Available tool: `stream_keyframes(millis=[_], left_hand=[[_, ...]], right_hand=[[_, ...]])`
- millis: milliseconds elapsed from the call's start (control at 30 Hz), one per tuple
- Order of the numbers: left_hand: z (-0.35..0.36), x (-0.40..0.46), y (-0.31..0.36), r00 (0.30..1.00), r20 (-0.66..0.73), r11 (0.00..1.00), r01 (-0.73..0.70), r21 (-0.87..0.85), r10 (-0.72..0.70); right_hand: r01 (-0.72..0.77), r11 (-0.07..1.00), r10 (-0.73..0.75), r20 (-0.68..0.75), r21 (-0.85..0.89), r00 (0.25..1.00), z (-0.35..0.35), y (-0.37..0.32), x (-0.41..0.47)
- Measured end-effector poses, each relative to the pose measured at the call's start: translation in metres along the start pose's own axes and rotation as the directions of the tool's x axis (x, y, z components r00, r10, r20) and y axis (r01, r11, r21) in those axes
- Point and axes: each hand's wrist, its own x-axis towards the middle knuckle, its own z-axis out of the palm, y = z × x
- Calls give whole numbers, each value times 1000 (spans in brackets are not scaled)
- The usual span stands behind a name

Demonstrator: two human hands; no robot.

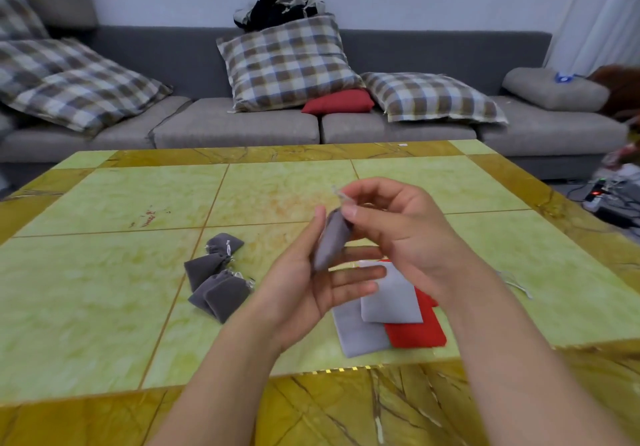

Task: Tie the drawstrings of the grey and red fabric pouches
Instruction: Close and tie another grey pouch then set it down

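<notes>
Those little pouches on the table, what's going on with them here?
A person holds one grey pouch above the green table. The left hand supports its body while the right hand pinches the drawstring at its top. A cluster of cinched grey pouches lies to the left. Flat grey pouches and a red pouch lie stacked below the hands, seemingly not yet tied.

Soft even light, warped blurry edges

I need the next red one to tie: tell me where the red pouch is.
In the head view the red pouch lies flat on the table, near its front edge, under two flat grey pouches, just below the right hand.
</notes>
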Motion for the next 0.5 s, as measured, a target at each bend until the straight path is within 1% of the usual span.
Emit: stream_keyframes(millis=[33,67,133,200,233,267,333,367,433,500], left_hand=[[-4,-1,3,1000,-22,998,-20,-57,19],[-8,0,5,995,-82,993,-59,-104,50],[-15,5,7,969,-216,981,-150,-121,122],[-24,8,8,927,-304,965,-253,-73,220],[-27,9,8,889,-362,952,-307,-19,280],[-30,9,9,837,-424,933,-355,61,346],[-32,6,10,720,-510,881,-416,225,470],[-31,4,11,683,-528,862,-433,264,505],[-28,3,10,652,-542,844,-463,269,530],[-27,3,10,639,-554,840,-474,262,534]], right_hand=[[3,1000,-3,-2,6,1000,7,5,3],[10,1000,-11,-16,-11,1000,13,9,6],[13,999,-15,-61,-33,998,20,15,12],[-23,999,20,-112,-27,993,26,23,16],[-57,998,53,-143,-23,988,28,26,17],[-103,995,101,-176,-5,979,29,29,18],[-213,968,235,-187,131,954,35,33,19],[-252,939,293,-160,234,943,37,33,18],[-288,886,350,-116,364,929,41,32,18],[-301,861,372,-103,409,923,42,30,18]])
